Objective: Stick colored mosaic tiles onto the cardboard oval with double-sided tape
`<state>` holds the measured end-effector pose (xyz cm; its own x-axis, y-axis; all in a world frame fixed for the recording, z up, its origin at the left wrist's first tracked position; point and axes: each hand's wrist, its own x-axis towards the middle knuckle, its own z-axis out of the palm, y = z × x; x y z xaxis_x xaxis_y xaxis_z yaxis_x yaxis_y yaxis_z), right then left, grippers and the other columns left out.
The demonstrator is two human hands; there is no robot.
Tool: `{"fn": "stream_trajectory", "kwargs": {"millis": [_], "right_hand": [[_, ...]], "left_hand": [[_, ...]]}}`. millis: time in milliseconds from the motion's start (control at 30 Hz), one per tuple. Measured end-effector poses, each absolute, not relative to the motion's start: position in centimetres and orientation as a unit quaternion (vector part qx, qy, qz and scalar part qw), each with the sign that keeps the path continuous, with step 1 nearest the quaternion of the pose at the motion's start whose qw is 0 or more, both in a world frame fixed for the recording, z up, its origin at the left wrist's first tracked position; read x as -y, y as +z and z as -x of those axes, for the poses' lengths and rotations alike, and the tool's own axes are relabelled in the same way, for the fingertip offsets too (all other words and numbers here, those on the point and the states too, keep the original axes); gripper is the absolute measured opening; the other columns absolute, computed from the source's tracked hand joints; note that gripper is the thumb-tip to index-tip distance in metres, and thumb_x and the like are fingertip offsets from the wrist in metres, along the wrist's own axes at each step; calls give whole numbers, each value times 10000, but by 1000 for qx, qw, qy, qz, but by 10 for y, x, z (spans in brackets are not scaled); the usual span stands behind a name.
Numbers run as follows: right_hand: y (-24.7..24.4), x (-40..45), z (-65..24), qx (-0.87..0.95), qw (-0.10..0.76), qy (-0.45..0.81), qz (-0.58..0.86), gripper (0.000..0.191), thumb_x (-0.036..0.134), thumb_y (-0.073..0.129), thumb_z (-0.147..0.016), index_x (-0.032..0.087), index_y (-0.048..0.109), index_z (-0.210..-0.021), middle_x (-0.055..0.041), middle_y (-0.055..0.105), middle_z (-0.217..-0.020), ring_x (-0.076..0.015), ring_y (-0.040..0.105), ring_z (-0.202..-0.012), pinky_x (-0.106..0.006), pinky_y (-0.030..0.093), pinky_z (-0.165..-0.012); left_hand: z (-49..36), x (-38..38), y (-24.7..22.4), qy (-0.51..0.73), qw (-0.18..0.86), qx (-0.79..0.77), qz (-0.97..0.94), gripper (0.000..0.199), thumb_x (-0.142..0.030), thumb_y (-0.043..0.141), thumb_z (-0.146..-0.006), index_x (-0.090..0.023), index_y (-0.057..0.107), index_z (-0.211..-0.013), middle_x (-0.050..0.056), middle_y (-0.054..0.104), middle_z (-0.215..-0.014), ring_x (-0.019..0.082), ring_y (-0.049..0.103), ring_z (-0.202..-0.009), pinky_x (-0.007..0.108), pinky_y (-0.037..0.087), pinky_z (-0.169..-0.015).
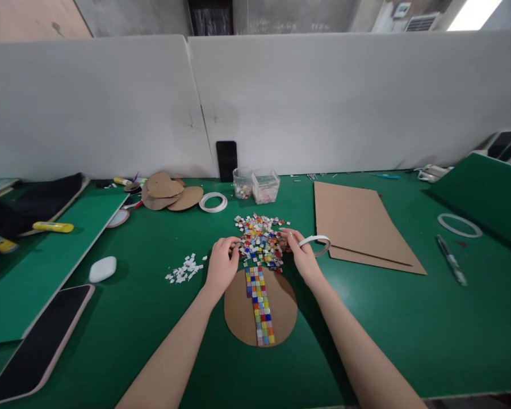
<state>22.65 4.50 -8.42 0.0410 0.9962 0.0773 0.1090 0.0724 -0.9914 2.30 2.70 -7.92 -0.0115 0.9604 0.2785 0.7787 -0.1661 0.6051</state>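
A round cardboard piece (238,307) lies in front of me, with a band of small coloured mosaic tiles (262,307) running down its middle. Beyond its far edge spreads a loose heap of mosaic tiles (259,238). My left hand (222,262) is at the heap's left side, thumb and forefinger drawn together; whatever sits between the fingertips is too small to make out. My right hand (302,257) reaches to the heap's right side with curled fingers. A narrow roll of white tape (323,238) hangs at its outer fingers, partly hidden by the hand.
White scraps (185,269) lie left of the heap. Behind stand clear containers (266,186), a tape roll (213,202) and cardboard discs (186,199). Cardboard sheets (357,221) and a pen (450,259) are at right; a phone (40,346) and white case (103,269) at left.
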Motion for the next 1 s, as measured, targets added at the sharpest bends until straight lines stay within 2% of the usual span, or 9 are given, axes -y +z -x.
{"fn": "stream_trajectory", "kwargs": {"millis": [267, 500, 800, 1000], "right_hand": [[-77, -46, -227, 471, 556, 499, 469, 450, 566, 474, -780, 191, 556, -1014, -116, 653, -1008, -281, 584, -1003, -364, 512, -697], [-67, -46, -233, 466, 596, 458, 466, 398, 530, 458, -805, 196, 571, -992, -105, 640, -1035, -257, 578, -1028, -374, 501, -789], [-64, -46, -235, 485, 584, 439, 480, 374, 513, 424, -812, 204, 559, -974, -84, 630, -918, -228, 609, -878, -361, 525, -729], [-55, -36, -226, 499, 571, 473, 449, 359, 508, 387, -839, 222, 569, -955, -71, 632, -930, -217, 612, -863, -347, 524, -719]], "left_hand": [[-24, -27, -78, 335, 131, -626, -692, 174, -149, 425, -829, -189, 577, -904, 51, 560, -809, 162, 549, -714, 271, 473, -614], [-23, -27, -78, 337, 127, -626, -692, 179, -175, 423, -828, -195, 585, -901, 50, 567, -792, 168, 552, -705, 271, 472, -593], [-22, -28, -79, 320, 130, -632, -694, 189, -195, 412, -843, -188, 576, -938, 63, 567, -822, 187, 544, -760, 287, 465, -626], [-35, -13, -62, 340, 57, -588, -732, 224, -275, 415, -882, -203, 525, -1063, 86, 562, -966, 228, 503, -931, 347, 425, -775]]}}
